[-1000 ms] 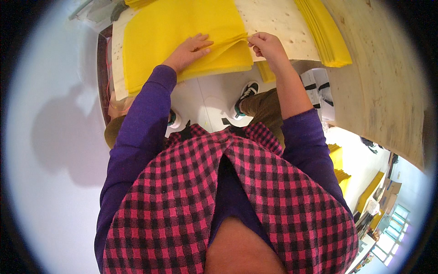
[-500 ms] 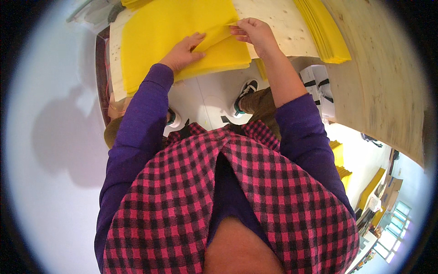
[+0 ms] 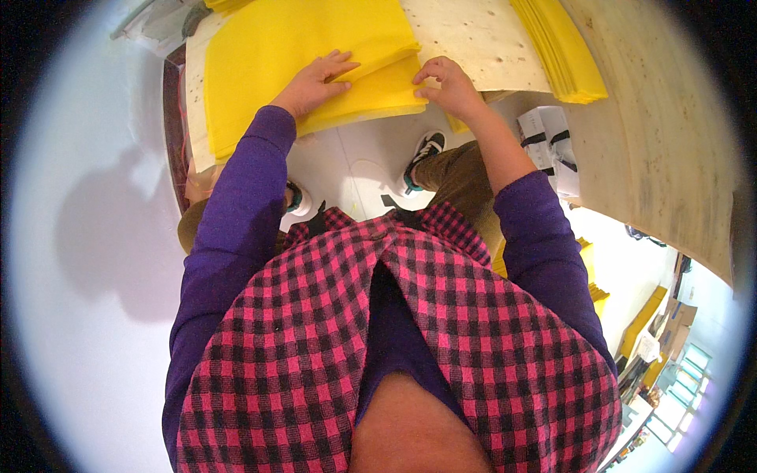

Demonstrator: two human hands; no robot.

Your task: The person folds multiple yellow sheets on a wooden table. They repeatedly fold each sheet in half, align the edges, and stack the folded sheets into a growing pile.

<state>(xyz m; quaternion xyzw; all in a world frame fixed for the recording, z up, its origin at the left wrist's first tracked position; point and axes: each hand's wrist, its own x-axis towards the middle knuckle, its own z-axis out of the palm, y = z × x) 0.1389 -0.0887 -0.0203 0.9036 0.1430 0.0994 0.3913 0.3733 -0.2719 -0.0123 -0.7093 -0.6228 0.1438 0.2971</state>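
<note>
Nearest thing is one pink-and-black checked top (image 3: 284, 339) with two purple sleeves (image 3: 229, 213) coming out of it. Below, two shoes on the pale floor (image 3: 339, 150): one dark with a white toe (image 3: 430, 148), and one (image 3: 300, 199) mostly hidden, so just a bit of white shows.

Two bare hands out front. The left hand (image 3: 315, 83) lies on the yellow sheets (image 3: 276, 47) with fingers spread and thumb apart, not gripping anything I can see. The right hand (image 3: 451, 87) is at the right edge of the same pile, finger and thumb curled with a small gap between; can't tell if the tips actually touch the sheets. At that corner one upper layer slants back and shows more yellow underneath. No way I'm counting layers from here, they blend together.

That pile's on the near side of one pale wood worktop (image 3: 473, 35). Second yellow stack (image 3: 558, 51) is over on the right, fanned along its edge, and a third bit of yellow (image 3: 227, 4) peeks in at the far left.
</note>
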